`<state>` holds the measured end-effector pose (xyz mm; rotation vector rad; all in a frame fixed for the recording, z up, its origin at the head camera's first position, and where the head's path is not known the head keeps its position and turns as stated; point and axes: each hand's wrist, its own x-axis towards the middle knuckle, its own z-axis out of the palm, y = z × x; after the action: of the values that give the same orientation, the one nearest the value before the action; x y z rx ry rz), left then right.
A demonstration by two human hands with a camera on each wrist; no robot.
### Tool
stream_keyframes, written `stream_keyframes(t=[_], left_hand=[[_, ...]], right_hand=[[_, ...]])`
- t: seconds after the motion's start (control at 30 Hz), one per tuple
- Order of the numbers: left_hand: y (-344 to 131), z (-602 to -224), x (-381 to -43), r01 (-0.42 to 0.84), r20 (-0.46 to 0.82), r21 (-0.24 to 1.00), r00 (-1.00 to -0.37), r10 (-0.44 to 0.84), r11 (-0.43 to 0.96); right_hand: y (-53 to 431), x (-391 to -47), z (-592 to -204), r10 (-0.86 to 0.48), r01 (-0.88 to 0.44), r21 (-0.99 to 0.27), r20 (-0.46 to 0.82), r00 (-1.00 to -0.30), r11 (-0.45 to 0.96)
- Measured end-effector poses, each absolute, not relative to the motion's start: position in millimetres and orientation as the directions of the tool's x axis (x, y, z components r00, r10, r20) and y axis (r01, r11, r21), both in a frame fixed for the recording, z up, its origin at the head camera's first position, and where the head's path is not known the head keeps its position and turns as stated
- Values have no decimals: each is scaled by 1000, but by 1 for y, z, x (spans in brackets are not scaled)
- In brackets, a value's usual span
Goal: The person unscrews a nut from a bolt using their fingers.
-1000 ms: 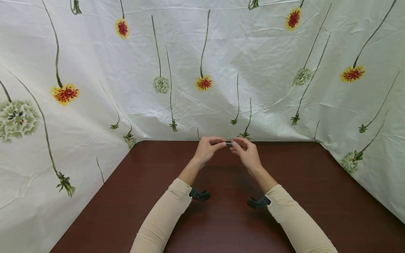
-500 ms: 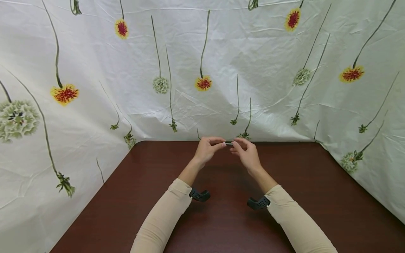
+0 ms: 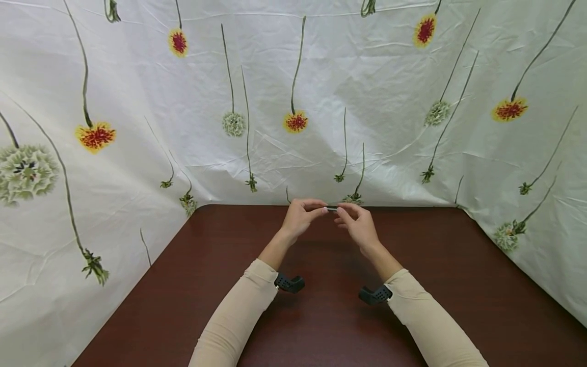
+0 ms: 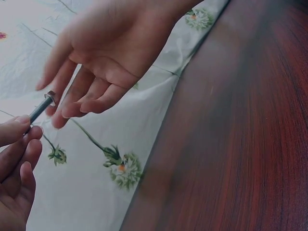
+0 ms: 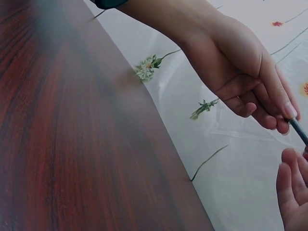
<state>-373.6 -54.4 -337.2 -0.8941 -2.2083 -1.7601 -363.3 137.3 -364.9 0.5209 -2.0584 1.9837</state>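
A metal bolt (image 4: 39, 111) lies level between both hands, held up over the far part of the dark red-brown table (image 3: 321, 316). My left hand (image 3: 297, 220) pinches its threaded shank between thumb and fingertips. At the other end, the thumb and index finger of my right hand (image 3: 362, 229) sit on either side of the wide flanged end (image 4: 50, 97). The right hand's other fingers are loosely bent below. In the right wrist view, the bolt's far end runs out at the frame edge, by the right fingers (image 5: 287, 168).
Behind and beside the table hangs a white cloth (image 3: 275, 158) printed with flowers, meeting the table's back edge just past the hands. Dark straps (image 3: 290, 283) sit at both wrists, over beige sleeves (image 3: 238, 316).
Both arms stay in place. The right fingertips have shifted slightly at the bolt's end, and the bolt between the hands looks darker than before.
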Motion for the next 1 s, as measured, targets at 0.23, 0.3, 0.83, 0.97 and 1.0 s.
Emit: stream_keyframes(t=[0.23,0.3,0.83,0.97,1.0], left_hand=[[-54,-339,-376,559,497,823,-793,351,97],[-54,-340,-377,561,501,824,-791,351,86],[-54,-338,-378,552,489,827,-800,349,108],[-54,-339,-378,561,496,821,-795,348,111],[-53,-339,-378,562,497,819,-795,347,115]], right_hand=[[133,-350,-353,-109,-475,-876,466,-878,83],[133,-351,-354,-107,-493,-866,485,-868,81],[136,-370,-369,-34,-459,-886,457,-889,67],[136,-368,-368,-41,-457,-889,456,-889,12],[135,-368,-368,-43,-450,-893,450,-892,-15]])
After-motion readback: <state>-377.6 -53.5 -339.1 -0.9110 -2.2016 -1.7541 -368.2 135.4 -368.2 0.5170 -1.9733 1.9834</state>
